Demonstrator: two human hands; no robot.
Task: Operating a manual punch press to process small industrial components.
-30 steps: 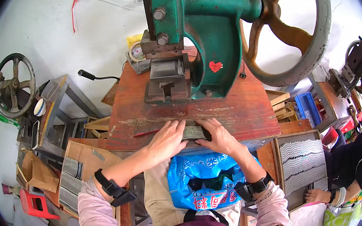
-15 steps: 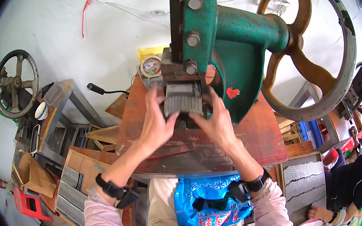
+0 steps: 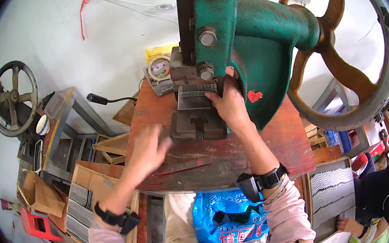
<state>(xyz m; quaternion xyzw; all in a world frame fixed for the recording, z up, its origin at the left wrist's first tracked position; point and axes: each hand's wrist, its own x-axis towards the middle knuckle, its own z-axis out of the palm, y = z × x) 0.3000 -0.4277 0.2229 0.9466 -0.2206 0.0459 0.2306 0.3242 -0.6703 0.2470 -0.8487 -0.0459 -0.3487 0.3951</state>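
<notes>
A green hand press (image 3: 217, 32) stands on the reddish-brown wooden table (image 3: 274, 146). On its metal bed lies a row of thin grey strips (image 3: 191, 91), under the ram. At the right end of this row my right hand (image 3: 231, 105) is closed, its thumb on the front edge; the other fingertips are partly hidden beside the press. A flat metal plate (image 3: 192, 103) shows in front of the strips, above the notched dark base (image 3: 198, 125). Over the table's left part, my left hand (image 3: 146, 150) is smeared by motion, apart from the press. Nothing is visible in it.
A large handwheel (image 3: 340, 52) juts out at the right. Wooden trays of grey strips stand at the lower left (image 3: 82, 201) and lower right (image 3: 331, 197). A blue plastic bag (image 3: 229, 213) lies on my lap. Another person's hand (image 3: 348, 225) rests by the right tray.
My left hand has left the strips and moved down and left over the table. My right hand stays at their right end. The strips sit farther back, uncovering the plate and base.
</notes>
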